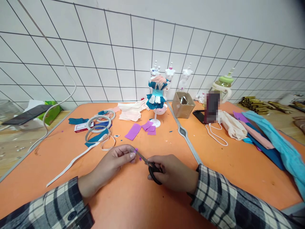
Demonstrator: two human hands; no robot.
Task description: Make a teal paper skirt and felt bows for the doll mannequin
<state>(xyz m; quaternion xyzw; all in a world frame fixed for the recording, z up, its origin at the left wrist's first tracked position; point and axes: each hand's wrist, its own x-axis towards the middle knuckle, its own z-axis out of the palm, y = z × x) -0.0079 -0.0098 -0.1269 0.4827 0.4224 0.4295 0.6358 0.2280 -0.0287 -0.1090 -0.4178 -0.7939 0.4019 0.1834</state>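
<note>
The right hand (175, 173) is wrapped around the black handles of a pair of scissors (152, 166). The blades point away from it, up to the tips of the left hand's fingers. The left hand (116, 161) pinches a tiny purple paper bit (136, 150) between its thumb and finger. The scissor tips are right at this bit, but I cannot tell if they are cutting it. A few purple crumbs (140, 159) lie on the orange table (124, 203), just under the blades between the two hands.

A little past the left hand are some flat purple paper pieces (133, 132). To the left of that hand, a long white strip (82, 155) runs across the table. Near its far end lie rolls of tape (98, 131), with dark teal paper (95, 139) under them.

Farther out, past both hands, a small dress form wears a teal paper dress (156, 93) with white bits on the skirt. White dress forms (170, 74) stand behind it. Past the right hand sits a brown cardboard box (181, 109). Far to the right of that hand lies a long light blue paper (281, 143).
</note>
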